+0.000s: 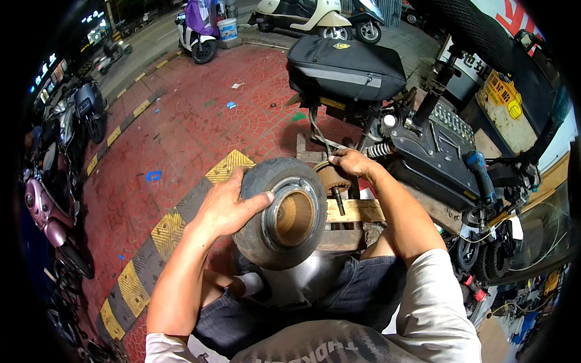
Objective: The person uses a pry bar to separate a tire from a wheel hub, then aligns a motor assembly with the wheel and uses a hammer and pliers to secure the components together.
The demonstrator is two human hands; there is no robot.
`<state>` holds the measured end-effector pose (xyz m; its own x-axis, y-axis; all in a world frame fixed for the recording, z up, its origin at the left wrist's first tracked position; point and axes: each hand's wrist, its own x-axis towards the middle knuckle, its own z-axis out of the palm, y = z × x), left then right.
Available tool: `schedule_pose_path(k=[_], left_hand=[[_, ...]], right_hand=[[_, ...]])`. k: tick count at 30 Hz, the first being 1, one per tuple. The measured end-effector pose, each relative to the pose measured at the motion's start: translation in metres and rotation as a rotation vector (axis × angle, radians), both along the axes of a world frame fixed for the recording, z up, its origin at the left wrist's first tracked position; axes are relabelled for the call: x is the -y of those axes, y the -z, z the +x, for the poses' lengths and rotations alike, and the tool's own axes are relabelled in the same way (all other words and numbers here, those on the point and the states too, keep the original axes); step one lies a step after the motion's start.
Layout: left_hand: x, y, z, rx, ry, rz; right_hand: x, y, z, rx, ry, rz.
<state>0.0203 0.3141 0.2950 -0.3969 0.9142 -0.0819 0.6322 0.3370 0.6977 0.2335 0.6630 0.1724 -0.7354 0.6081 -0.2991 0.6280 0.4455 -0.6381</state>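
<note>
My left hand (pixel 225 204) grips a small scooter wheel (pixel 266 249) by its black tyre, with the thumb resting near the metal rim. The wheel is tilted so its open hub faces right, and the round inside of the hub is brown and rusty. Just right of it, my right hand (pixel 356 163) is closed on a motor stator (pixel 333 177), a brown ringed core with an axle (pixel 339 202) pointing down. The stator is apart from the wheel. A cable runs up from near my right fingers toward the vehicle; where it ends is hidden.
A vehicle with a black bag (pixel 345 68) stands ahead. A workbench with a black case (pixel 417 162) and a blue power drill (pixel 481 174) is at right. Wooden blocks (pixel 351 210) lie below the stator. Scooters (pixel 57 212) line the left; a yellow-black kerb ramp (pixel 169 236) crosses the red paving.
</note>
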Motion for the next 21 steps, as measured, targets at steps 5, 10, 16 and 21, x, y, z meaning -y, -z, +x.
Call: schedule_pose_path(k=[5,10,16,21], left_hand=[[0.002,0.0,0.0,-0.029,-0.023,-0.051],[-0.001,-0.001,0.002,-0.022,-0.035,-0.047],[0.003,0.007,-0.003,-0.006,-0.065,-0.069],[0.003,0.001,0.0,0.06,-0.061,-0.099]], right_hand=[[0.014,-0.014,-0.022,0.219,0.006,0.2],[-0.001,-0.008,-0.026,0.151,0.147,0.186],[0.003,-0.01,-0.024,0.163,0.056,0.177],[-0.01,-0.008,-0.02,0.106,-0.009,0.091]])
